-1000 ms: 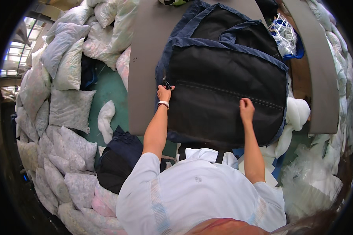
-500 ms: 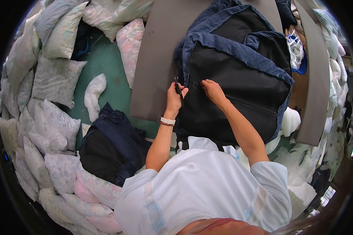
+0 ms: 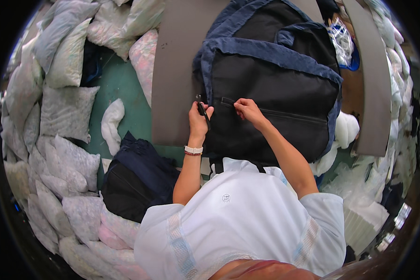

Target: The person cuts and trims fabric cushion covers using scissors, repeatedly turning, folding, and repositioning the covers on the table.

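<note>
A large black fabric cover with navy velvety edging lies in front of me. A zipper runs across its black panel, with a small stitched rectangle at the zipper's left end. My right hand is closed in a pinch at the zipper just right of that rectangle; what the fingertips grip is too small to make out. At the cover's left edge, my left hand is wrapped round a slim black tool with a metal tip, tip pointing away from me.
Grey boards lie beneath and right of the cover. Many stuffed pillows are piled at the left. A navy and black cloth bundle sits near my left elbow. White strips fill a blue basin at the back right.
My view has shifted, so the cover appears further left. My right fingers have moved slightly right, away from the stitched rectangle. The black tool stays in my left hand.
</note>
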Motion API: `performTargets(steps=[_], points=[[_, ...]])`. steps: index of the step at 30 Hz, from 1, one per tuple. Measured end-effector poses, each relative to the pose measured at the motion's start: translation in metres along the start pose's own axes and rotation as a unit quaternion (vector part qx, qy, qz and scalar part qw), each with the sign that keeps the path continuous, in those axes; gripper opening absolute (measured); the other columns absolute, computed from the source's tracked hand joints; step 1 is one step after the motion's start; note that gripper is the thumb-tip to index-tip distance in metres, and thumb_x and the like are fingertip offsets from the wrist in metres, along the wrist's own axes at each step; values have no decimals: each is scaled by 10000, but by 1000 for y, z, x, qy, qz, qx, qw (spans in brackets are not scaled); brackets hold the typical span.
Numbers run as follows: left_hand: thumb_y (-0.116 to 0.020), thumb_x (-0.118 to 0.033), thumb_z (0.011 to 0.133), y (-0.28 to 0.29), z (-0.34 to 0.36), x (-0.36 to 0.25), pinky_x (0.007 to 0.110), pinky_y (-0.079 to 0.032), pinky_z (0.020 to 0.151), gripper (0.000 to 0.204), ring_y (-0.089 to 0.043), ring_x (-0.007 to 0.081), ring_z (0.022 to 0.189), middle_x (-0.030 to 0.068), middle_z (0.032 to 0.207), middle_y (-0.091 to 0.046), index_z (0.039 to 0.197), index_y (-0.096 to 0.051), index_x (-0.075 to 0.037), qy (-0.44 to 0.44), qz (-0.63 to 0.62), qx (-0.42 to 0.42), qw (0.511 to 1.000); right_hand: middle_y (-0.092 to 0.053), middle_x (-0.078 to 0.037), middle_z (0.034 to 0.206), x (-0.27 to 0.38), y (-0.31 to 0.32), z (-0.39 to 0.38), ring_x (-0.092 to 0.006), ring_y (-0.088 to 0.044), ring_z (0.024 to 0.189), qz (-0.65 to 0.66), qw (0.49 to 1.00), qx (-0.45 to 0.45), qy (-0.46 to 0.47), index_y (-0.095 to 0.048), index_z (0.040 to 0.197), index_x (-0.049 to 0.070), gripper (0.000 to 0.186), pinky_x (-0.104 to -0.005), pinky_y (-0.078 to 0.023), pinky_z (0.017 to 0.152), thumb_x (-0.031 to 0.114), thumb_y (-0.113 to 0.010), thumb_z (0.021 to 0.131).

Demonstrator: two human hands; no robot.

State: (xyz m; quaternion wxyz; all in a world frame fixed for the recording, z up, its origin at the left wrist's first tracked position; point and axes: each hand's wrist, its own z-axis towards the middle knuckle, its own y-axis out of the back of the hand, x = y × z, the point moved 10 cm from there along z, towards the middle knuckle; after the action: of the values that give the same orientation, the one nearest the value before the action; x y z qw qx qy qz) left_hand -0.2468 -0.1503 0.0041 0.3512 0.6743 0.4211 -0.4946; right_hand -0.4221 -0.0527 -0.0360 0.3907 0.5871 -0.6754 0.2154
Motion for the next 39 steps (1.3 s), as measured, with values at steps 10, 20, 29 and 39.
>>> performTargets(steps=[10, 20, 29, 39], points=[[-678, 43, 770, 68, 7, -15, 227, -459, 746, 229, -541, 115, 776, 21, 833, -553, 850, -499, -75, -51, -64, -80, 993, -640, -172, 754, -52, 226, -127, -372, -615, 753, -342, 876, -333, 70, -675, 794, 72, 210, -453, -500, 682, 261, -586, 810], [-675, 24, 781, 91, 2, -2, 209, -447, 652, 225, -540, 97, 692, -2, 771, -548, 833, -496, -102, -43, -23, -168, 985, -587, -166, 846, -217, 389, -195, -393, -571, 818, -307, 767, -563, -32, -577, 857, 34, 206, -466, -453, 696, 223, -499, 886], [-685, -2, 777, 97, -41, -32, 191, -352, 465, 235, -469, 61, 526, -35, 666, -505, 786, -482, -119, 7, 8, -205, 979, -603, -124, 771, -295, 368, -116, -289, -569, 754, -44, 943, -328, 49, -589, 831, 13, 212, -358, -436, 691, 200, -504, 884], [-681, -6, 779, 105, -6, -8, 188, -365, 493, 211, -492, 69, 564, -19, 732, -558, 804, -501, -113, 29, -4, -130, 991, -597, -211, 676, -96, 245, -137, -426, -588, 651, -301, 834, -461, 41, -495, 805, 33, 198, -515, -462, 577, 207, -488, 899]])
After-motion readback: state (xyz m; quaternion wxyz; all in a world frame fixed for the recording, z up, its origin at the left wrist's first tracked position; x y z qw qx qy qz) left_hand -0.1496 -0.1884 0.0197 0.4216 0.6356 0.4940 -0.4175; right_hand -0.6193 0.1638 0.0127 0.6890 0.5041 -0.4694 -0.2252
